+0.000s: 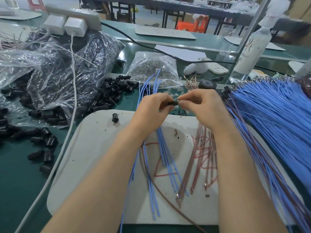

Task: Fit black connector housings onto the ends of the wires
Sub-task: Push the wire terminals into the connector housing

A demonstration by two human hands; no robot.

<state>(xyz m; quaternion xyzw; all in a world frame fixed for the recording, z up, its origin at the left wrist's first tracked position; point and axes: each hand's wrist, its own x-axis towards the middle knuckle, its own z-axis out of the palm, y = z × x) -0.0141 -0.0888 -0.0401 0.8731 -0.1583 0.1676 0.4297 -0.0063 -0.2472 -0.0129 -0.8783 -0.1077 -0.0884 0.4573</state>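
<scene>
Hands (175, 105) meet fingertip-to-fingertip, pinching black housing (173, 103) above board (94, 148).

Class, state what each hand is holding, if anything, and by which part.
The left hand pinches one end of a black connector housing. The right hand pinches at its other end, perhaps on a small part there; too small to tell.

Green desk (15, 182) carries a white board (94, 148) up front, black housings (45, 143) scattered left beside a crumpled plastic bag (55, 76), a white cable (74, 91) crossing, blue wires (272, 111) heaped right.
</scene>
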